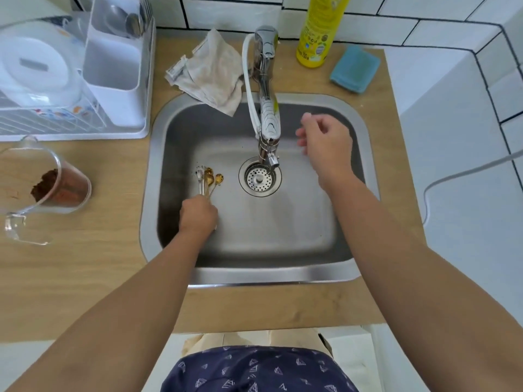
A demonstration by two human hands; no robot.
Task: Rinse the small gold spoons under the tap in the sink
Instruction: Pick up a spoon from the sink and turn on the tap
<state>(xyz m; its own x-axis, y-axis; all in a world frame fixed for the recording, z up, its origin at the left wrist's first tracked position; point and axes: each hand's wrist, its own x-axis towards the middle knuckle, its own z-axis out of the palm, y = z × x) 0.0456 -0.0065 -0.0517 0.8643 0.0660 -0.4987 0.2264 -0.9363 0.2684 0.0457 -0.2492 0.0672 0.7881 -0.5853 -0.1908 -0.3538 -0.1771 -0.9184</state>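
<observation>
Several small gold spoons [210, 179] lie bunched in the steel sink [297, 230], bowls pointing away from me, left of the drain strainer [259, 178]. My left hand [198, 215] is closed over their handles low in the basin's left side. My right hand [325, 142] hovers to the right of the chrome tap [267, 108], fingers loosely curled and holding nothing. No water is visibly running from the spout.
A crumpled cloth [209, 72] hangs over the sink's back rim. A yellow dish-soap bottle [318, 29] and a blue sponge [353, 69] stand behind the sink. On the left counter sit a white dish rack [76, 80] and a glass measuring cup [42, 182] holding brown powder.
</observation>
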